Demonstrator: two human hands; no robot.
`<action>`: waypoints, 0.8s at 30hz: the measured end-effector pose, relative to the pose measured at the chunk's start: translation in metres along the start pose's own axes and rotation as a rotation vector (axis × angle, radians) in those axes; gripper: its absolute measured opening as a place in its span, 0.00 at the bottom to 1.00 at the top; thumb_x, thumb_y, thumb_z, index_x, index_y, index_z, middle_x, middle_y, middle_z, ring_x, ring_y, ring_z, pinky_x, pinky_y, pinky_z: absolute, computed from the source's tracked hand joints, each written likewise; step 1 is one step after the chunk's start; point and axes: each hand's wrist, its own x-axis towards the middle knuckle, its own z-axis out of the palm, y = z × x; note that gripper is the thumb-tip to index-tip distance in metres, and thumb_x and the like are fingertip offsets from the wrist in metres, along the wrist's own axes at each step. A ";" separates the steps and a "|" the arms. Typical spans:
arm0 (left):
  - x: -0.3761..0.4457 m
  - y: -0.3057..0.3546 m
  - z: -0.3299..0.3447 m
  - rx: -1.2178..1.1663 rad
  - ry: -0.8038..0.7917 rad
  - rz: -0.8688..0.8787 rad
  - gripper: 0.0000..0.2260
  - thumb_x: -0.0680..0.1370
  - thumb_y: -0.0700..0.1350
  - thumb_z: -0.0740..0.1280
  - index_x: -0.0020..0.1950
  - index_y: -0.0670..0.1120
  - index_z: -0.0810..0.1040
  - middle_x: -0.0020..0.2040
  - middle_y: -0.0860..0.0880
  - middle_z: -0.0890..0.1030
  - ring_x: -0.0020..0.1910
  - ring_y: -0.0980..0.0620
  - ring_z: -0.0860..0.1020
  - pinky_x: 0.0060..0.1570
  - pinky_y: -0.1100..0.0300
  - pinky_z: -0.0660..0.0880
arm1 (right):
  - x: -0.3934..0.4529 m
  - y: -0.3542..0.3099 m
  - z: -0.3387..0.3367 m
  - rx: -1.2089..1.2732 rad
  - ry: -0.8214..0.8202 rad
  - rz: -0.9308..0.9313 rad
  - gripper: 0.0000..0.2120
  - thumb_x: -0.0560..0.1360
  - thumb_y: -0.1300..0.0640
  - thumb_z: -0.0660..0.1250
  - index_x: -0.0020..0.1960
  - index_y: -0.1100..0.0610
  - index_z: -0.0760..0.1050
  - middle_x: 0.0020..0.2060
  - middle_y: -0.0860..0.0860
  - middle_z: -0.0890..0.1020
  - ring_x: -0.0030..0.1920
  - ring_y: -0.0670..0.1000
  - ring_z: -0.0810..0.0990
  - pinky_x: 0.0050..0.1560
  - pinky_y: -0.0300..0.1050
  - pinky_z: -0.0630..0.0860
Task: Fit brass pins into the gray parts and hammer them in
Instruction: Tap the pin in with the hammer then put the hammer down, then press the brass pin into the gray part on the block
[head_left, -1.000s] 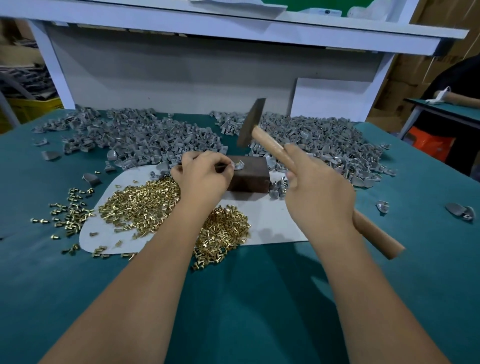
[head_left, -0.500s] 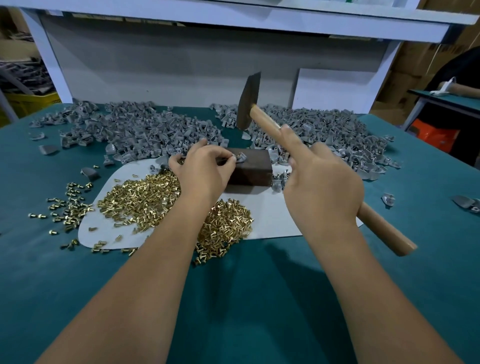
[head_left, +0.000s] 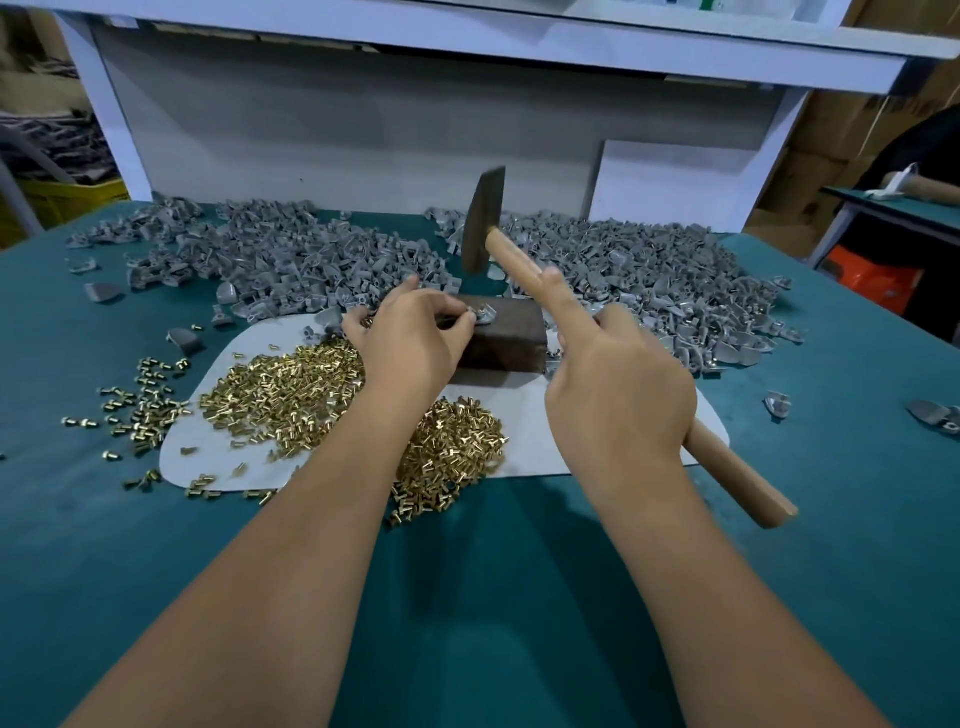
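Head view: left hand (head_left: 415, 338) pinches one gray part (head_left: 482, 315) on one dark block (head_left: 506, 338), right hand (head_left: 618, 400) grips one wooden-handled hammer (head_left: 511, 254), between two gray heaps.

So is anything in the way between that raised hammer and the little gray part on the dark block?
Nothing visible. The wooden-handled hammer hangs above the gray part on the dark block; only the left hand's fingertips pinch it from the side.
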 end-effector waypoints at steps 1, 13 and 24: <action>0.000 -0.001 0.000 -0.011 -0.003 0.002 0.05 0.78 0.53 0.69 0.47 0.57 0.85 0.55 0.60 0.83 0.73 0.58 0.65 0.70 0.42 0.53 | 0.000 0.000 0.000 -0.012 0.017 -0.004 0.32 0.73 0.63 0.66 0.73 0.44 0.64 0.39 0.54 0.76 0.33 0.52 0.64 0.29 0.43 0.59; -0.004 0.002 -0.006 -0.062 -0.020 -0.008 0.05 0.77 0.52 0.70 0.47 0.57 0.85 0.54 0.62 0.82 0.73 0.57 0.66 0.68 0.42 0.55 | 0.004 0.004 0.002 -0.040 -0.137 0.005 0.32 0.76 0.58 0.62 0.74 0.39 0.54 0.46 0.51 0.75 0.35 0.53 0.65 0.26 0.42 0.54; -0.003 0.003 -0.004 -0.072 -0.016 -0.011 0.05 0.76 0.50 0.71 0.41 0.59 0.84 0.51 0.63 0.82 0.73 0.57 0.66 0.69 0.40 0.53 | 0.003 0.005 0.002 -0.079 -0.057 0.019 0.32 0.76 0.58 0.63 0.75 0.41 0.56 0.44 0.51 0.76 0.33 0.52 0.64 0.27 0.42 0.52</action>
